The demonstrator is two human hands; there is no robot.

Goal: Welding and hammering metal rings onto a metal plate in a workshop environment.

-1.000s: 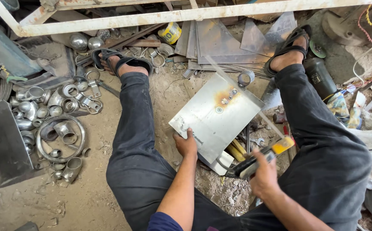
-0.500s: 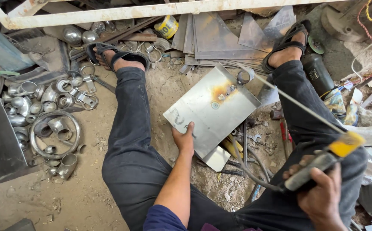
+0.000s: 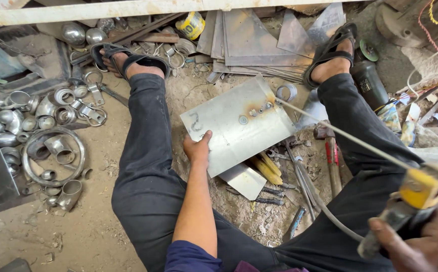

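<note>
While the person sits on the dirt floor with legs spread, a flat rectangular sheet of grey steel (image 3: 239,126) lies tilted on the ground between the knees, its long axis running from lower left up toward the right foot, with a scorched weld spot near its upper right part. Beside it, the left hand (image 3: 197,149) presses on the sheet's lower left edge, thumb on top and fingers curled under, so this hand is the nearer one. At the lower right corner of the view, the right hand (image 3: 413,244) is closed around a yellow-tipped electrode holder (image 3: 405,206), well apart from the sheet; its thin grey welding rod (image 3: 340,135) reaches up-left to the scorched spot.
</note>
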